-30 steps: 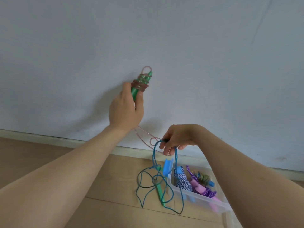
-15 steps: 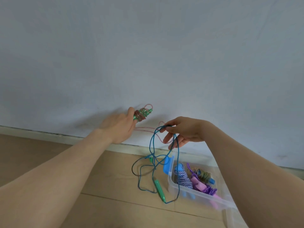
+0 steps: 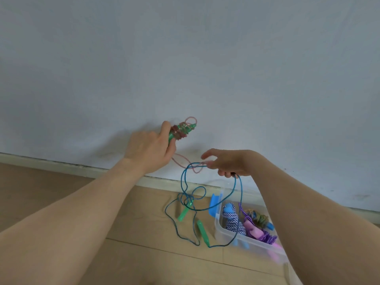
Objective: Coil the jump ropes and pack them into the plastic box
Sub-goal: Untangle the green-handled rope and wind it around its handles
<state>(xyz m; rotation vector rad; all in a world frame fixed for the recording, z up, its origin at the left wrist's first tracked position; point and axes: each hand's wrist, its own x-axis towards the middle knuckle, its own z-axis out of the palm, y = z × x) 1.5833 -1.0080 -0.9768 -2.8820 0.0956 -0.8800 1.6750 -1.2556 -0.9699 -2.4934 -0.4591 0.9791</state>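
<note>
**Winding the pink rope, with the blue one caught up in my other hand**

My left hand point(image 3: 150, 149) is clenched round the pink jump rope point(image 3: 178, 131), up and to the left of the plastic box point(image 3: 242, 241). I grip it low on its paired green handles so the turns already wound stay tight and the tip is free for more. My right hand point(image 3: 228, 163), above the box's near-left corner, has its lower fingers curled round the blue jump rope point(image 3: 181, 177). The pink slack reaches its fingertips, but I cannot tell whether they pinch it. The blue cord hangs down to the floor point(image 3: 102, 202) left of the box, where its loose green handles point(image 3: 184, 212) lie tangled. I judge it is lifted only to clear the pink tail. A striped rope point(image 3: 234, 223) and a purple rope point(image 3: 265, 237) sit coiled inside the box.
</note>
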